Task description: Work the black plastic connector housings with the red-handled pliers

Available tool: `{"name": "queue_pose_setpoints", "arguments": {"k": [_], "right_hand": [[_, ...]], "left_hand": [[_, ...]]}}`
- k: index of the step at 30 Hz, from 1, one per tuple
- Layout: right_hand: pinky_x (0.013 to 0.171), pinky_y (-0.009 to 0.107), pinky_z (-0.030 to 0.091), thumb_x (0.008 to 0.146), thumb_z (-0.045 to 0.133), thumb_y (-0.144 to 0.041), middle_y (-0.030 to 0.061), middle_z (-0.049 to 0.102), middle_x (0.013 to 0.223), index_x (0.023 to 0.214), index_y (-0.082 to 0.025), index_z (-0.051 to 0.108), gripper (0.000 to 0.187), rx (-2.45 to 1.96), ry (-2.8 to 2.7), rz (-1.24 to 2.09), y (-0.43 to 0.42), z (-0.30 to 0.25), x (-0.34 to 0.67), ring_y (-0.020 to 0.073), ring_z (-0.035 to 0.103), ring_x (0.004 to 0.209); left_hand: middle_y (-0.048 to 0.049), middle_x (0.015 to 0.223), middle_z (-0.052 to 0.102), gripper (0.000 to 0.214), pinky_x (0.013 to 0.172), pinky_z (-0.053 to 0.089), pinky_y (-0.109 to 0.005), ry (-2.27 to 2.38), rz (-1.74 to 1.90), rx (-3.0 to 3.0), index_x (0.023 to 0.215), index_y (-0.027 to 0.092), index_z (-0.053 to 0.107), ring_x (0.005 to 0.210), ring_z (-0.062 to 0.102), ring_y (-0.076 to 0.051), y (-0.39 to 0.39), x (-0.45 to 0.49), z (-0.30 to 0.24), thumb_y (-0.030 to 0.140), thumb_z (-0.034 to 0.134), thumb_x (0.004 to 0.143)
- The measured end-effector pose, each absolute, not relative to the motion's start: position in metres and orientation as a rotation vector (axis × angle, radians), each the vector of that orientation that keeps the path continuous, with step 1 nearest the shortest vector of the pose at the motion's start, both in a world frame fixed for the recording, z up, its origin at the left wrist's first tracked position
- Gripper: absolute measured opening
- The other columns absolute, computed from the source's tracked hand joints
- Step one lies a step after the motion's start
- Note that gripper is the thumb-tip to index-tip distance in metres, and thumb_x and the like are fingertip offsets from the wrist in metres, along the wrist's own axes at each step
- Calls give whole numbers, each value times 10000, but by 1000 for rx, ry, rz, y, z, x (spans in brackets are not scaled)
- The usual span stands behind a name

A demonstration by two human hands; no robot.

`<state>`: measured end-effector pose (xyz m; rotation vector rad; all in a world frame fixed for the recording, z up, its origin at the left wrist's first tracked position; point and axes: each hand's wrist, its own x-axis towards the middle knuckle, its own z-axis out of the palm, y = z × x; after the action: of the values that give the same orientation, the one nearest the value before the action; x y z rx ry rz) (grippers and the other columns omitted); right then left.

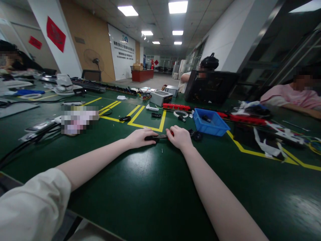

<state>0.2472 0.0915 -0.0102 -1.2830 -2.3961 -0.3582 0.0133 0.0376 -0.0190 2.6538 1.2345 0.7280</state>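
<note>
On the green table, my left hand is closed on a small black bundled cable, its fingers covering part of it. My right hand grips a small pair of pliers; a bit of red handle shows at the fingers. The metal jaws point left and meet the black bundle. Just right of my right hand lies a black coiled cable. Two similar black bundles, one beyond my hands and another to the left, rest near the yellow tape lines.
A blue tray with a black item inside stands at right, beside a white coiled cable. Behind are a power supply box and a black case. A phone-like device with cables lies left. Other people sit around the table.
</note>
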Motion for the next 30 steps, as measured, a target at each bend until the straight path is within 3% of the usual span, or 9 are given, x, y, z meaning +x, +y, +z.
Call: {"name": "queue_pose_setpoints", "arguments": {"k": [15,24,30], "right_hand": [[639,295,311,999,310,-442,67,668,871,806,-189,634,454,-1335,-2343,-356,91,-9,248,161,576,715],[679,295,318,997,315,-438,75,665,873,823,-183,640,448,-1286,-2367,-375,91,-10,247,162,569,723],[682,291,316,998,316,-436,66,662,865,820,-187,637,443,-1248,-2372,-372,92,-11,248,156,561,724]], "left_hand": [[-100,1240,652,367,1007,461,-404,1195,769,2682,1312,202,569,1150,602,-235,37,17,-18,377,479,1002],[-110,1330,594,477,946,495,-372,1358,614,2618,1382,220,494,1154,616,-259,38,16,-20,466,502,974],[-100,1260,626,456,903,506,-347,1318,623,2634,1321,211,555,1096,638,-251,38,16,-20,469,548,944]]}}
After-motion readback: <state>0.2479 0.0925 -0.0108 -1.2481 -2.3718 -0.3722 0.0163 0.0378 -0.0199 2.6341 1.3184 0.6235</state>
